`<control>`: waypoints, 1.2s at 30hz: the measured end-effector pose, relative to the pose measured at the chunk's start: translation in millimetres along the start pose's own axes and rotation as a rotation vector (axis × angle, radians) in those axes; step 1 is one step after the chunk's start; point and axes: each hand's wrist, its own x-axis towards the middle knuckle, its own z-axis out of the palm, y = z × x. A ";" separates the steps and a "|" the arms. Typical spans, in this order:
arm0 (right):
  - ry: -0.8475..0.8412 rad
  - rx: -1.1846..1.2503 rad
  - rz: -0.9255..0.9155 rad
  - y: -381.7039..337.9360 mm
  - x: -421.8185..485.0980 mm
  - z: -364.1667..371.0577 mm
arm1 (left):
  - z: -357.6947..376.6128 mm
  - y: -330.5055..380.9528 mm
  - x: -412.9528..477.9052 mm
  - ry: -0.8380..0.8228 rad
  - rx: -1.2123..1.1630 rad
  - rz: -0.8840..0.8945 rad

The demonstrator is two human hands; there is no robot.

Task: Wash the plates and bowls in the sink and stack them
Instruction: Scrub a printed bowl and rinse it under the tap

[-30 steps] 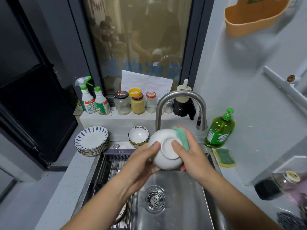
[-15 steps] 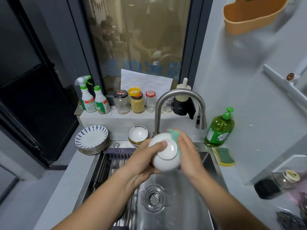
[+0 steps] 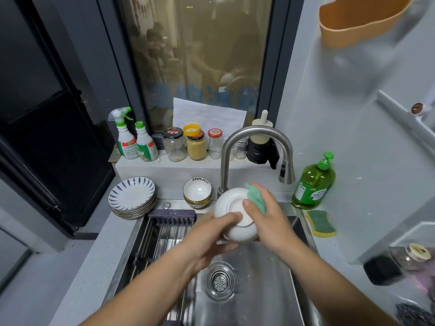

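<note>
Holding bowl (image 3: 231, 204) inverted, foot tilted toward viewer

Plate stack (image 3: 132, 196) left of bowl stack (image 3: 197, 192), both behind sink (image 3: 259, 278).

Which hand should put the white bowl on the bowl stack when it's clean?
The left hand, probably. It grips the white bowl, and the stacked bowls sit just beyond it behind the sink. The right hand is busy holding the green cloth against the bowl.

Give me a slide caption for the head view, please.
Left hand holds an upturned bowl over the sink; right hand presses a cloth to it.
</note>
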 end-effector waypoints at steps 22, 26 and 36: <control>0.167 0.348 0.184 26.8 -0.9 22.2 | 25.2 -33.6 16.3 0.165 -0.491 0.113; 0.047 0.551 0.296 30.5 -15.1 28.5 | 24.9 -32.8 19.9 0.259 -0.373 0.251; -0.253 0.783 0.612 41.1 24.9 25.9 | -50.1 -48.0 23.9 0.154 0.146 0.373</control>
